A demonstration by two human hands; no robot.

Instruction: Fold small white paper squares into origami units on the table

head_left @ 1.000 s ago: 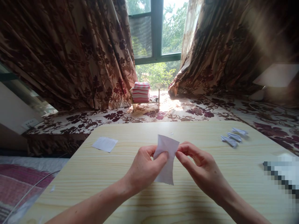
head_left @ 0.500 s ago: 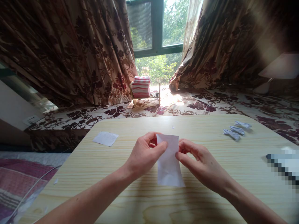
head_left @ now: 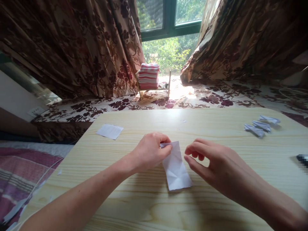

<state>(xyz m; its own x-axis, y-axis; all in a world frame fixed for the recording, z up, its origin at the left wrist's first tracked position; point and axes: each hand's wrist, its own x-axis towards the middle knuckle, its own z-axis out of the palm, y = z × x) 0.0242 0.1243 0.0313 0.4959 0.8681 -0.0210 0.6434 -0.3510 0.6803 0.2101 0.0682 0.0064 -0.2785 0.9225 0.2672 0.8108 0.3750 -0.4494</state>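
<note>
A creased white strip of paper [head_left: 177, 173] slants over the middle of the wooden table [head_left: 115, 205]. My left hand [head_left: 154, 149] pinches its upper left edge between thumb and fingers. Just right of the paper is my right hand [head_left: 204, 157], its thumb and curled fingers apart with a gap between them and nothing held. Several small folded paper pieces [head_left: 261, 125] lie at the table's far right. A flat piece of paper [head_left: 110, 131] rests at the far left.
Tiny paper scraps [head_left: 184, 121] dot the table. Behind it, a small rack holds folded red-and-white striped cloths [head_left: 148, 76] on a flower-patterned ledge [head_left: 115, 104]. Patterned curtains [head_left: 96, 48] flank the window. A dark-edged, pixelated object [head_left: 302, 158] sits at the right edge.
My right hand has let go of the paper's right edge and moved slightly right. The paper has tilted, with my left hand still on its top. The view has shifted right and down.
</note>
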